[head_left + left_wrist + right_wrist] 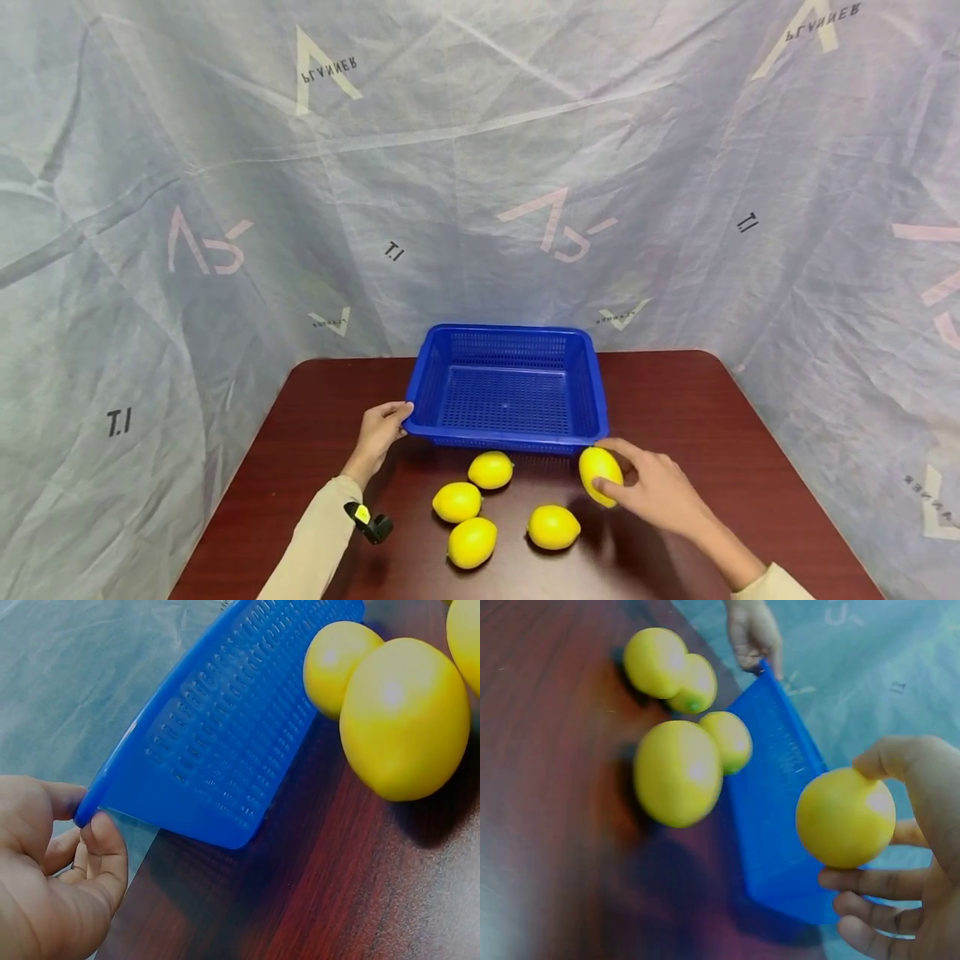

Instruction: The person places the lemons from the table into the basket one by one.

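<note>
We are noting the left hand pinching the blue basket at its near-left corner. The right hand is gripping a lemon, partly hidden, beside the near-right corner. Four loose lemons are lying on the table; frame edges are cutting both sleeves.

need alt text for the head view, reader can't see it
A person's right hand holds a lemon by the near right corner of a blue basket, while the left hand grips its near left corner. Four more lemons lie on the dark red table.
</note>
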Demonstrator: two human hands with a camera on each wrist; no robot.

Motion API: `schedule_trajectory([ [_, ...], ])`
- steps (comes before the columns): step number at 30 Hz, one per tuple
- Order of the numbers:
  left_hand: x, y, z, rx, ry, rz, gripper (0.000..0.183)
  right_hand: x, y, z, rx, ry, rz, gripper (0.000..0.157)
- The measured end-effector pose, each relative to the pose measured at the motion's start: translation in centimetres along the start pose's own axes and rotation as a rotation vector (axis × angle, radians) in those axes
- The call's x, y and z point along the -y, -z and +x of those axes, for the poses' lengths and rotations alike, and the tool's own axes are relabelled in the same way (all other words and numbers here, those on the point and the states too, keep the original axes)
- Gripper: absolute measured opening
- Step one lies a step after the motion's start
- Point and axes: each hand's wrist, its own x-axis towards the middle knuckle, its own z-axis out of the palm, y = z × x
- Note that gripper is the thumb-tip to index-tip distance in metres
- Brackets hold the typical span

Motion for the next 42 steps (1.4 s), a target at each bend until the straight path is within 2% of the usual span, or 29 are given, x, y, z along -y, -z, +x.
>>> schedule_trajectory([
  [4,0.0,0.0,-0.1,-0.004,0.001,0.011,0.037,0.6,2.5,2.1,0.018,0.128,0.009,0.051],
  [9,-0.1,-0.1,-0.1,0.000,-0.005,0.005,0.037,0.9,5.3,6.9,0.089,0.272,-0.030,0.055],
  [15,-0.1,0.0,0.0,-0.004,-0.008,-0.012,0.036,0.7,6.7,13.2,0.198,0.333,-0.077,0.057],
  [20,-0.1,0.0,0.0,-0.003,-0.013,-0.011,0.037,0.6,6.3,17.3,0.259,0.351,-0.140,0.057],
  [27,-0.1,-0.2,-0.1,-0.002,-0.019,-0.021,0.036,0.7,4.8,20.8,0.328,0.308,-0.227,0.059],
  [32,-0.2,-0.5,-0.2,-0.005,-0.020,-0.025,0.035,0.5,3.3,22.0,0.359,0.247,-0.246,0.060],
  [37,-0.1,-0.4,-0.3,0.006,-0.012,-0.045,0.037,0.1,1.8,22.6,0.366,0.228,-0.258,0.059],
  [42,0.0,-0.2,-0.4,-0.001,-0.003,-0.022,0.038,-0.4,0.7,23.2,0.389,0.199,-0.287,0.060],
])
